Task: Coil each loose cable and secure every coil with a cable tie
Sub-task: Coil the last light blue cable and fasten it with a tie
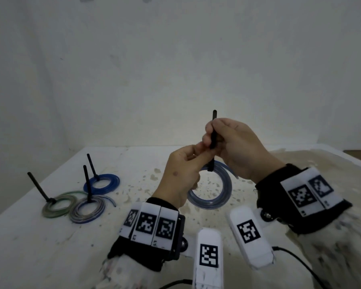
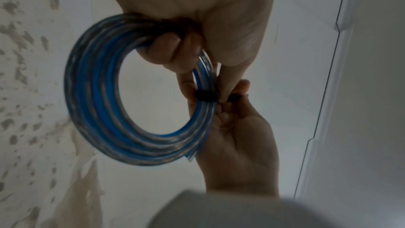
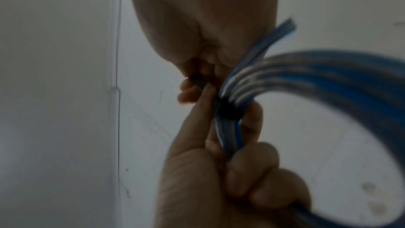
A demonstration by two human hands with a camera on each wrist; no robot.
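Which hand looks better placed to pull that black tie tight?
Probably the right hand: it already grips the tie tail sticking up, while the left hand holds the coil.

The coil (image 1: 212, 197) held up in the middle is translucent blue streaked with silvery grey, and the cable tie (image 1: 213, 134) standing up from it is plain black. On the left of the bench (image 1: 50, 243), which is white and mottled with brownish-grey flecks and patches, lie three more coils, each with a black tie: a deep blue coil (image 1: 102, 183) farthest off, a green and grey coil (image 1: 58, 206) at the far left, and a grey coil with blue glints (image 1: 87, 209) nearest. Both wrists wear black bands (image 1: 171, 238) carrying white blocks printed with black-and-white square codes, and the wall (image 1: 175, 69) behind is a dull off-white.
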